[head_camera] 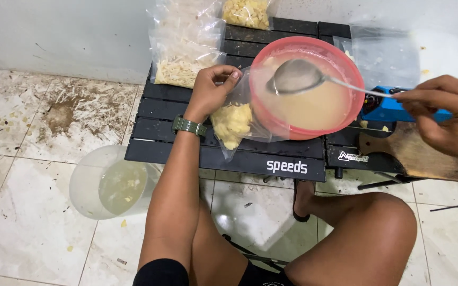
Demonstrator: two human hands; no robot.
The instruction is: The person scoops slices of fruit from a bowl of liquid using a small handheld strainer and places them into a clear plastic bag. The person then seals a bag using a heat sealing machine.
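On the low black slatted tabletop (186, 114) over grubby tiles, our left hand (213, 87) pinches open a part-filled plastic bag (232, 123) while our right hand (449, 114) grips the ladle (298, 77) over the red basin (314, 114), filled bags (186, 47) already stacked behind.

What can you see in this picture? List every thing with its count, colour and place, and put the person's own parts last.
bowl: one, red, on the table, holds pale liquid
ladle: one, metal, over the bowl
open bag: one, clear, yellow food inside, left of the bowl
filled bags: two, clear, table's far left
empty bag: one, clear, right of the bowl
device: one, blue, right of the bowl
board: one, wooden, table's right
table: one, black, slatted
bucket: one, white, on the floor
watch: one, green, left wrist
left hand: holds the open bag's mouth
right hand: holds the ladle's handle
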